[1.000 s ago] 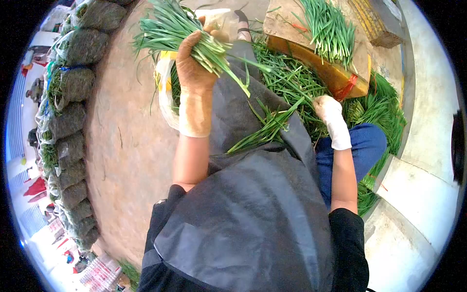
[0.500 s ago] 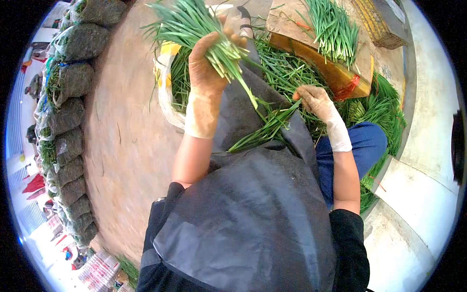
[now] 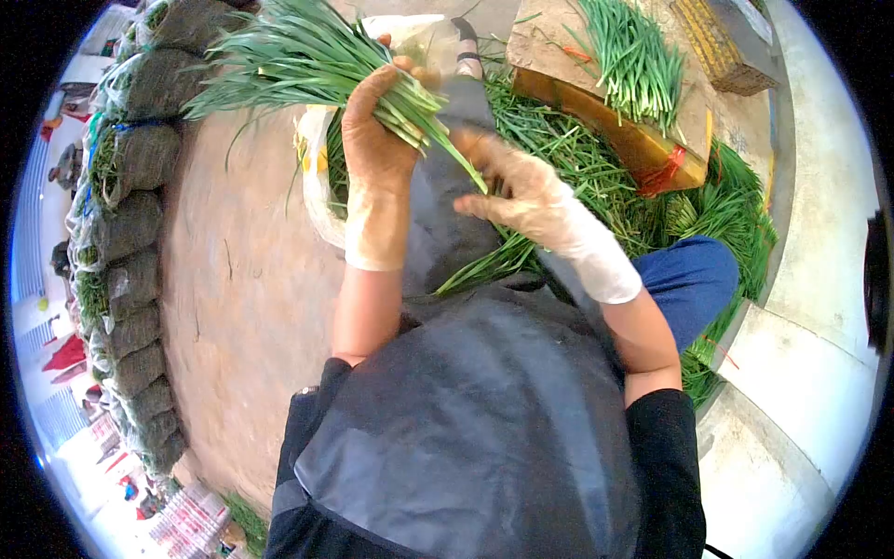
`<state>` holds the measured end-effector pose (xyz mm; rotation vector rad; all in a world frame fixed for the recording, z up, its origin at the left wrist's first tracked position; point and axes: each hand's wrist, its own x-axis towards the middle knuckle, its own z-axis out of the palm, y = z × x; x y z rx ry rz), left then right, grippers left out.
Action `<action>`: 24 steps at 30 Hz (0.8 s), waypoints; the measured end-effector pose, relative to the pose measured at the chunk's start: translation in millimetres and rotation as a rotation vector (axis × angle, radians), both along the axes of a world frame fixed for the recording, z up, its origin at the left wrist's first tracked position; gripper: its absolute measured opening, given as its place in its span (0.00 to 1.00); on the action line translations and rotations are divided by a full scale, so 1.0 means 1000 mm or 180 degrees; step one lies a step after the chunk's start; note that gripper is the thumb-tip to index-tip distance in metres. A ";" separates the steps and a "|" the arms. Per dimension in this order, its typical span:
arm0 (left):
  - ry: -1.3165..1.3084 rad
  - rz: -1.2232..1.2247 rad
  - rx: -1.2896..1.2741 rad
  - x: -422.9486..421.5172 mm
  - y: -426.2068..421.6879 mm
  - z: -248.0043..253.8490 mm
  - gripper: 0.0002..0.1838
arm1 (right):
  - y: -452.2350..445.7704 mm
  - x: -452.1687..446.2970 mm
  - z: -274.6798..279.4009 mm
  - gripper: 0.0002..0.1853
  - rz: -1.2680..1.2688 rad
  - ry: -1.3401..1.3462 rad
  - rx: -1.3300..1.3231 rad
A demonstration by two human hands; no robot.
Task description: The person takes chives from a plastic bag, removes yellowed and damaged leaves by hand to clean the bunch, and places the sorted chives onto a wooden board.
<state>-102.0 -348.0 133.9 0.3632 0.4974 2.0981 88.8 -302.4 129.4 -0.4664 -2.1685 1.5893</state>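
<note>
My left hand [image 3: 380, 149], in a stained pale glove, is closed around a bunch of green chives [image 3: 289, 65]. The leaves fan out to the upper left, and the pale stem ends point right. One longer stalk sticks out below the others. Close to that stalk's tip is my right hand [image 3: 526, 191], gloved too and slightly blurred, with its thumb and fingers apart. Whether it touches the stalk I cannot tell. Loose green leaves [image 3: 494, 264] lie on the dark apron [image 3: 466, 401] over my lap.
A neat pile of chives [image 3: 638, 70] rests on a board [image 3: 549, 47] at upper right, with red ties [image 3: 663, 172] at its edge. Loose greens [image 3: 559, 140] heap below it. More chives [image 3: 736, 205] lie right. Packed mesh sacks [image 3: 140, 158] line the left side.
My right hand has moved left and up from the loose greens to the stem ends. My left hand has shifted slightly left with the bunch, whose leaves now spread further left.
</note>
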 end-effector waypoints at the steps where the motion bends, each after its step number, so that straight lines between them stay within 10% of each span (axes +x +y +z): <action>1: 0.0098 0.0020 0.0020 0.003 0.000 0.002 0.21 | 0.001 -0.002 0.002 0.17 0.0394 -0.0166 -0.0326; 7: 0.0207 0.0291 -0.0248 -0.016 -0.010 -0.006 0.24 | 0.039 0.068 -0.036 0.13 0.0233 -0.1198 -0.1274; 8: 0.0428 0.0395 -0.0395 -0.010 -0.011 -0.006 0.23 | 0.047 0.081 -0.073 0.17 0.0090 -0.1122 0.1762; 9: 0.0654 0.0476 -0.0519 -0.003 -0.009 -0.006 0.22 | 0.038 0.065 -0.045 0.18 -0.0437 -0.2513 0.2422; 11: 0.0779 0.0444 -0.0555 0.015 -0.008 -0.004 0.22 | 0.033 0.035 -0.023 0.16 -0.0718 -0.0556 0.1948; 13: 0.1084 0.0299 -0.0899 0.027 -0.009 -0.007 0.25 | 0.015 -0.002 0.033 0.14 -0.0696 -0.0729 0.0624; 16: 0.1129 0.0279 -0.0727 0.037 -0.006 -0.002 0.27 | 0.012 -0.034 0.021 0.13 -0.1350 -0.0099 0.1746; 21: 0.0949 0.0386 -0.0670 0.015 -0.010 -0.011 0.28 | 0.036 0.028 -0.018 0.11 -0.0970 -0.0202 0.1323; 24: 0.0597 0.0390 -0.0539 0.006 -0.010 -0.011 0.25 | 0.061 0.084 -0.101 0.16 -0.1138 -0.1753 0.0807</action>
